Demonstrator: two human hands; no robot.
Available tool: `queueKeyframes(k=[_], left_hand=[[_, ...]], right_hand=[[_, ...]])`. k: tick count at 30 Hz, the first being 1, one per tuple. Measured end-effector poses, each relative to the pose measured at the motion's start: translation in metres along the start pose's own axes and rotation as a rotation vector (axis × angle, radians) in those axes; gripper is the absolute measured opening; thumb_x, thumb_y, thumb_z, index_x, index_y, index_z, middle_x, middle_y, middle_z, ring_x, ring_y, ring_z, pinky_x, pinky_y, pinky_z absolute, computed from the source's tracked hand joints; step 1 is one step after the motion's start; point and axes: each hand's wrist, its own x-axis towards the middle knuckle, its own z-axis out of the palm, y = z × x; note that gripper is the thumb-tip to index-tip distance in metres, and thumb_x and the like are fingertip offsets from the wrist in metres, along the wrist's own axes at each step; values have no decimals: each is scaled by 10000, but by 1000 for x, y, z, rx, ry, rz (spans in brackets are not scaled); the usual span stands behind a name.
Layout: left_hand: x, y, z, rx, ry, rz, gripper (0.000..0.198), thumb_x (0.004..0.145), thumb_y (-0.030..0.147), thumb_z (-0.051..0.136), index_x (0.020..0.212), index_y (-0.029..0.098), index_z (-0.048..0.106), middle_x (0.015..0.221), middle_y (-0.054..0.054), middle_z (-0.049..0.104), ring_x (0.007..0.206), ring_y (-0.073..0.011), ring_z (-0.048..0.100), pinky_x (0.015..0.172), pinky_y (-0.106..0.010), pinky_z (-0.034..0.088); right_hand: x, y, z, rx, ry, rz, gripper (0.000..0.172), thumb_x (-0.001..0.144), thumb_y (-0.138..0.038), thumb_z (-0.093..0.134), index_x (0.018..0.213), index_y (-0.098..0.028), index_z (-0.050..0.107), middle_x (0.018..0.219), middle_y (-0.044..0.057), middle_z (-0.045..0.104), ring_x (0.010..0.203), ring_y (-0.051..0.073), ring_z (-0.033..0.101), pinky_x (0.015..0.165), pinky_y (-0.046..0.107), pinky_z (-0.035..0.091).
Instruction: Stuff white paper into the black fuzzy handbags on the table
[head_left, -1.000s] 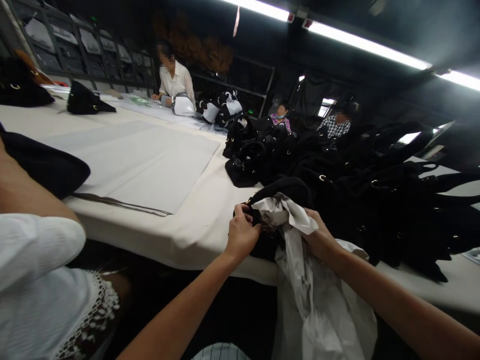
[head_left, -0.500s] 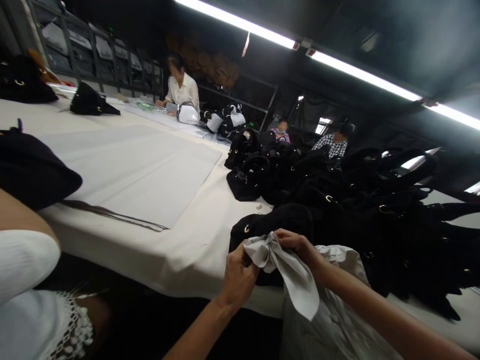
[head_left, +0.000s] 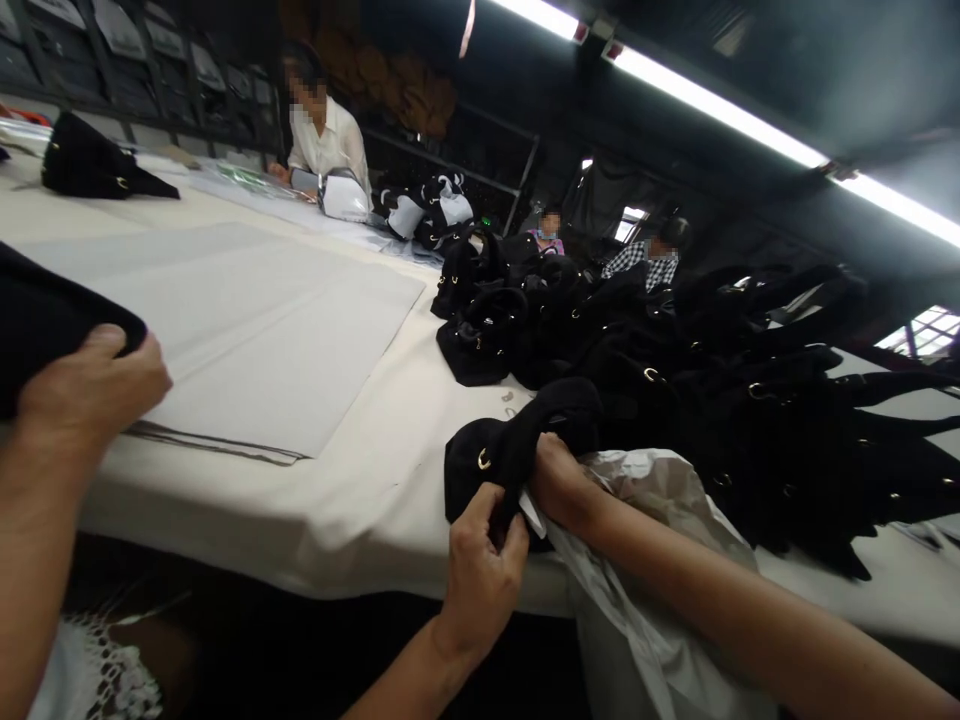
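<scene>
Directly before me at the table edge lies a black fabric bag (head_left: 476, 450) with a gold ring on its side. My left hand (head_left: 484, 565) is closed in a pinch at the bag's near edge, thumb against fingers. Right up against the bag, my right hand (head_left: 562, 480) has its fingers bent into the black fabric; the fingertips are hidden. A small bit of pale cloth (head_left: 534, 515) pokes out between my hands. Beneath my right forearm, crumpled light grey cloth (head_left: 652, 480) hangs over the table edge.
Many black bags (head_left: 660, 380) are heaped to the right. A flat grey sheet stack (head_left: 247, 340) lies on the cream-covered table (head_left: 375, 470). At left, a co-worker's hand (head_left: 97, 390) grips another black item (head_left: 45, 320). Other people (head_left: 330, 145) sit or stand farther back.
The gathered pale cloth between my hands has mostly gone from sight, and my hands are now at the black bag. A co-worker's hand has come into view on the left, holding black fabric.
</scene>
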Motion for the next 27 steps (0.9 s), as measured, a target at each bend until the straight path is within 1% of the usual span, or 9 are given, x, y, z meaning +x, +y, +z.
queueKeyframes(k=[2,6,10,12,16,19,24,26,27], left_hand=[[1,-2,1,14,5,-13,54,876,219,521,859,184,559,735,20,562,650,-113,493,623,-227,396],[3,-4,-7,8,2,-4,119,835,147,519,932,191,574,810,15,601,729,-124,528,691,-238,412],[0,-3,-22,-42,43,-5,139,784,120,544,898,198,533,768,37,564,705,-115,500,651,-226,389],[-3,-2,-28,-65,36,-15,109,793,149,568,875,199,516,733,47,534,671,-108,470,614,-219,368],[-11,0,-34,-102,20,-15,122,825,221,613,840,196,495,701,55,481,641,-98,426,580,-209,350],[-15,2,-37,-121,20,14,99,840,217,601,843,193,505,710,49,490,651,-97,424,590,-204,366],[-19,7,-42,-83,31,60,49,859,172,538,825,196,511,683,47,483,614,-89,428,562,-196,369],[-21,7,-43,-47,30,86,56,862,155,520,828,199,515,688,41,496,617,-92,448,574,-200,385],[-22,7,-43,-29,22,99,57,864,151,515,837,201,521,701,35,514,628,-96,470,590,-205,401]], right_hand=[[-2,-1,-3,-81,-9,-24,202,801,-135,499,808,-151,700,894,155,708,896,340,668,826,449,535],[-27,-7,-14,-189,-66,-174,293,749,-76,524,979,-159,685,924,132,686,944,341,662,853,502,554],[-58,-11,-22,-209,-123,-298,351,969,-220,495,1316,-185,528,1291,167,562,1236,298,526,1045,513,486],[-66,-15,-25,-223,-181,-318,365,1021,-255,443,1383,-230,479,1341,149,526,1287,264,487,1086,475,465],[-66,-34,-33,-198,-321,-318,365,1035,-196,388,1377,-267,494,1245,100,581,1175,209,562,1011,364,529],[-59,-50,-36,-249,-414,-358,380,1006,-122,384,1336,-227,539,1269,113,579,1188,232,547,1038,396,516],[-47,-53,-25,-243,-386,-540,433,847,-37,415,1222,-114,618,1264,172,600,1215,312,532,1072,532,469],[-44,-50,-15,-145,-349,-572,419,822,-52,422,1161,-145,650,1210,154,639,1201,315,554,1110,574,410],[-42,-50,-10,-77,-342,-535,401,818,-59,427,1121,-172,663,1146,133,667,1151,303,589,1106,567,411]])
